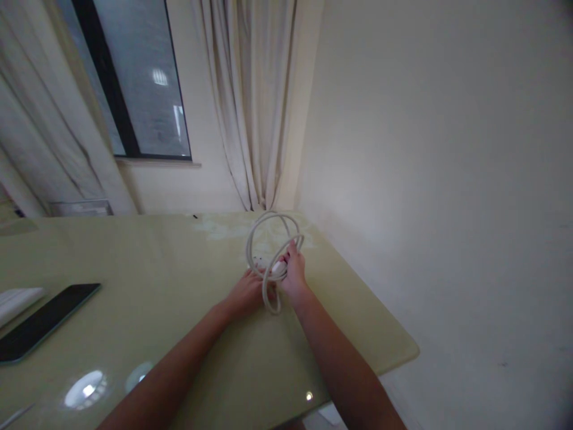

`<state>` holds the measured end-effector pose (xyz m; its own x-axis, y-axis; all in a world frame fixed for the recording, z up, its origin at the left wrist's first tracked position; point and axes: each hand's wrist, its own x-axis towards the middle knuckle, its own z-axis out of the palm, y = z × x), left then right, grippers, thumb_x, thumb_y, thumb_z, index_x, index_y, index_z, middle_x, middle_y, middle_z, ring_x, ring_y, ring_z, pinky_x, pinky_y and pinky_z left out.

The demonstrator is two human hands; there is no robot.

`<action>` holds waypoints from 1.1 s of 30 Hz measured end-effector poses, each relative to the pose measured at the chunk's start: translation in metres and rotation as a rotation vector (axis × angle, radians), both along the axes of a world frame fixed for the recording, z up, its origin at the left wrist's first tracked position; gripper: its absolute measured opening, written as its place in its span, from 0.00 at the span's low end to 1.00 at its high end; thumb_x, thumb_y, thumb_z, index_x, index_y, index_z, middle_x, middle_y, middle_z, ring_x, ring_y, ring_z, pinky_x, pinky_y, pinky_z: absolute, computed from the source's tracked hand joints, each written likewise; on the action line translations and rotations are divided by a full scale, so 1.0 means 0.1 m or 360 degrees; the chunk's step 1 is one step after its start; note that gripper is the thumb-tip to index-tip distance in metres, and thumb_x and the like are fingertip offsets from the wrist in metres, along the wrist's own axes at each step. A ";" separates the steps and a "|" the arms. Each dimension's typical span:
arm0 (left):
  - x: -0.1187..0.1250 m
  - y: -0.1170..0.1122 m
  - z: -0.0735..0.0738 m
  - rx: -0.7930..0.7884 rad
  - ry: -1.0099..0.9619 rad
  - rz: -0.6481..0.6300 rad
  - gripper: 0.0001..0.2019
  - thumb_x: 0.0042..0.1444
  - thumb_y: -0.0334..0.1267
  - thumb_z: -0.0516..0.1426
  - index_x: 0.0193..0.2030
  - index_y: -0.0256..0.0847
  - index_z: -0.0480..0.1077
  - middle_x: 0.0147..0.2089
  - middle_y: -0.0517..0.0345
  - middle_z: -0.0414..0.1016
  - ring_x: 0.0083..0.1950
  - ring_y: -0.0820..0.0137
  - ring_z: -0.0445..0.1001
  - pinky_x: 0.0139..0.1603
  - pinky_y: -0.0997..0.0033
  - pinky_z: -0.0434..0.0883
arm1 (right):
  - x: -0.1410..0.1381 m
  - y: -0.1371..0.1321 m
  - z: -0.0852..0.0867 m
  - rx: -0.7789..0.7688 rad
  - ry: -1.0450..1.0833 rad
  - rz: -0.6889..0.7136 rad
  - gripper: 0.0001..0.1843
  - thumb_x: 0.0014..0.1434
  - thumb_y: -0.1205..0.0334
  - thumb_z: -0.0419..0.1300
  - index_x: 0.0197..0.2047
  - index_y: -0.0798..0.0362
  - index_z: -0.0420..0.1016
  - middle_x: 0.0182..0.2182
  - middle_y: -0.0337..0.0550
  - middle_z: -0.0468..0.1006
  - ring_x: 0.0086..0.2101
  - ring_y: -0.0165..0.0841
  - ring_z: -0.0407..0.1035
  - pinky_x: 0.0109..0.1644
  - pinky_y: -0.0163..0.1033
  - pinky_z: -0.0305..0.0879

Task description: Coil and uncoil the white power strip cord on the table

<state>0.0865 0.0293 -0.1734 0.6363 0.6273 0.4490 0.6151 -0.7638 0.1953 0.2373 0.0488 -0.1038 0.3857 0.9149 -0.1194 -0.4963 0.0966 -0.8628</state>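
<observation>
A white extension cord (249, 239) is gathered in several loose loops over the far right part of the table. My right hand (295, 272) is closed around a bundle of its loops and a smooth white piece (279, 268), perhaps the plug. My left hand (250, 291) is beside it, low over the table, fingers curled at the lower loops. Just beyond those fingers shows a white block with small dark marks (259, 261), which looks like the socket end. Loops partly cover the left fingers. One loop hangs down between the two hands.
The glossy pale table (179, 263) has a rounded corner at right, close to a plain wall (430, 179). A black flat tablet-like thing (49, 322) and a white object (18, 301) lie at left. Curtains (255, 107) and a window (138, 77) stand behind.
</observation>
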 end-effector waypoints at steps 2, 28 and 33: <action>-0.06 0.05 0.06 -0.0062 -0.0150 0.0109 0.09 0.68 0.45 0.60 0.42 0.45 0.79 0.46 0.51 0.85 0.53 0.58 0.80 0.75 0.48 0.62 | 0.09 0.07 -0.01 -0.0053 -0.0061 -0.0122 0.28 0.66 0.37 0.61 0.28 0.46 0.55 0.17 0.25 0.58 0.17 0.26 0.58 0.23 0.31 0.62; -1.36 0.05 1.57 -0.0084 -0.1963 0.1047 0.18 0.69 0.56 0.53 0.47 0.45 0.75 0.26 0.63 0.59 0.34 0.63 0.75 0.32 0.67 0.66 | 0.47 0.79 0.86 0.0567 -0.1689 -0.0480 0.20 0.74 0.55 0.47 0.46 0.53 0.78 0.44 0.51 0.82 0.46 0.40 0.74 0.52 0.43 0.65; -1.30 -0.08 1.73 0.0062 -0.1795 0.1055 0.18 0.72 0.54 0.49 0.52 0.47 0.75 0.27 0.62 0.61 0.32 0.63 0.77 0.30 0.64 0.67 | 0.59 1.01 1.61 0.1160 -0.1348 -0.0779 0.20 0.77 0.49 0.46 0.42 0.49 0.72 0.37 0.40 0.77 0.33 0.32 0.70 0.42 0.39 0.64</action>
